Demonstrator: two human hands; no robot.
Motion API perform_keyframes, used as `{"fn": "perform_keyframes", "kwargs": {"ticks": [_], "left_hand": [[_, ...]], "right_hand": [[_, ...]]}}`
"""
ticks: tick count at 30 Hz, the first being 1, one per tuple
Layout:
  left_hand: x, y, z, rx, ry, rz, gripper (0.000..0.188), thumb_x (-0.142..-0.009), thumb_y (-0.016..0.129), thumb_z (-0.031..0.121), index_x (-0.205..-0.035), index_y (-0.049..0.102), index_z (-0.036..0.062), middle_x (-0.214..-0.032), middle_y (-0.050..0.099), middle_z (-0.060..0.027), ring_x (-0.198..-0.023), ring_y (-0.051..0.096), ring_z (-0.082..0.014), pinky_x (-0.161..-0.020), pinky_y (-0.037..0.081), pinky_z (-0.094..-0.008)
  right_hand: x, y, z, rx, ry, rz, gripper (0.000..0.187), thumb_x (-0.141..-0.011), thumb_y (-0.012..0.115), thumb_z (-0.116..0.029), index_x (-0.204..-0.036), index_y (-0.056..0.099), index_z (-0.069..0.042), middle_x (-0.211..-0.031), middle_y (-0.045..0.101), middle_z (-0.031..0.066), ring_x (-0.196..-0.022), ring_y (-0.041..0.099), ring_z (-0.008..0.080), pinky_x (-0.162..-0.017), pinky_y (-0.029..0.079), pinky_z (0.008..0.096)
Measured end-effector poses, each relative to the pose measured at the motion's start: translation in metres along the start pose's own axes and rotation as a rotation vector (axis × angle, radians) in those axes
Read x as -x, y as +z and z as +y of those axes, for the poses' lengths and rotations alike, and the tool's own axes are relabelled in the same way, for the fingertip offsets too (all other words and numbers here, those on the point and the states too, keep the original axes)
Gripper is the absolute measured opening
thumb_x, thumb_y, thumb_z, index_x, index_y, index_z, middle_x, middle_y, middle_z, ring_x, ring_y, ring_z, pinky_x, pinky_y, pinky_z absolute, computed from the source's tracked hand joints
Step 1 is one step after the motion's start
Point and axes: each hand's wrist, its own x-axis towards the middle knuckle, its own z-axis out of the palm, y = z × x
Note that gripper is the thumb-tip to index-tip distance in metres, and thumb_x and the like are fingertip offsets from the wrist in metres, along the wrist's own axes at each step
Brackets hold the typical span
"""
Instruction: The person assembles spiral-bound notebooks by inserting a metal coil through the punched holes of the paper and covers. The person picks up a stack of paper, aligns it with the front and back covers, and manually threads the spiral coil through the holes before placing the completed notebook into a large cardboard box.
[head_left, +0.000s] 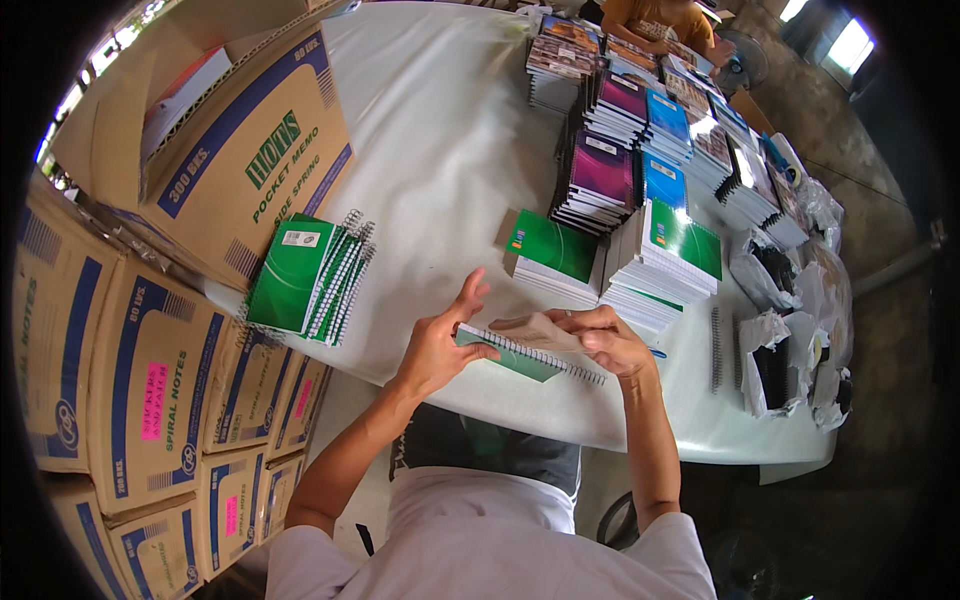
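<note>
A spiral notebook with a green cover is tilted in front of me over the table's near edge. My left hand grips its left end, thumb on the green cover and forefinger raised. A metal coil runs along the notebook's edge and sticks out past its right end. On the right, my right hand has its fingers curled at a brown sheet of the notebook, beside the coil. Left of my hands lies a stack of green spiral notebooks. Green-covered books without visible coils stand stacked beyond my right hand.
A large cardboard box stands at the left, with more cartons below it. Purple books and blue books are piled at the right. Loose coils and plastic-wrapped bundles lie farther right. Another person sits across.
</note>
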Motion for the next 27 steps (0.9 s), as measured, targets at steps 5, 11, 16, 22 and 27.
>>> {"fn": "perform_keyframes", "kwargs": {"ticks": [5, 11, 16, 22, 27], "left_hand": [[-0.004, -0.001, -0.006, 0.085, 0.06, 0.006, 0.114, -0.064, 0.088, 0.004, -0.157, 0.024, 0.0204, -0.152, 0.043, -0.018, -0.131, 0.053, -0.0245, -0.108, 0.049, -0.0375], [-0.001, -0.002, -0.007, 0.148, -0.016, 0.035, 0.117, -0.063, 0.088, 0.001, -0.158, 0.021, 0.0176, -0.155, 0.038, -0.0175, -0.132, 0.049, -0.0202, -0.108, 0.05, -0.0372], [0.003, -0.005, -0.014, 0.18, -0.046, -0.082, 0.096, -0.072, 0.085, 0.004, -0.153, 0.034, 0.0085, -0.158, 0.033, -0.0147, -0.135, 0.046, -0.0187, -0.104, 0.049, -0.0317], [0.012, -0.029, -0.005, 0.135, -0.025, -0.123, 0.047, -0.091, 0.072, 0.011, -0.135, 0.06, 0.0025, -0.141, 0.058, -0.0123, -0.124, 0.057, -0.0143, -0.102, 0.044, -0.026], [0.009, -0.063, 0.067, -0.041, 0.13, 0.088, 0.044, -0.094, 0.064, 0.004, -0.137, 0.057, 0.0028, -0.137, 0.061, -0.0117, -0.125, 0.058, -0.0181, -0.107, 0.043, -0.0311]], "right_hand": [[-0.005, 0.001, 0.004, 0.027, 0.007, 0.031, 0.045, -0.085, 0.073, -0.029, -0.117, 0.071, 0.004, -0.129, 0.064, 0.0215, -0.122, 0.058, 0.0306, -0.108, 0.04, 0.0396], [-0.019, 0.012, -0.001, 0.243, 0.129, 0.072, 0.04, -0.087, 0.071, -0.029, -0.12, 0.072, -0.005, -0.13, 0.063, 0.0199, -0.122, 0.058, 0.0308, -0.106, 0.042, 0.0404], [-0.011, 0.018, -0.006, 0.282, 0.097, 0.124, 0.037, -0.088, 0.07, -0.023, -0.12, 0.072, -0.005, -0.132, 0.061, 0.0186, -0.121, 0.058, 0.0281, -0.102, 0.045, 0.0384], [0.028, 0.007, 0.0, 0.347, 0.072, 0.509, 0.038, -0.089, 0.07, -0.023, -0.12, 0.07, 0.0, -0.131, 0.061, 0.0203, -0.12, 0.059, 0.028, -0.101, 0.048, 0.0384], [0.049, 0.038, 0.026, 0.782, -0.005, 0.614, 0.041, -0.083, 0.075, -0.024, -0.12, 0.071, -0.006, -0.141, 0.052, 0.0251, -0.13, 0.051, 0.0385, -0.109, 0.041, 0.0441]]}}
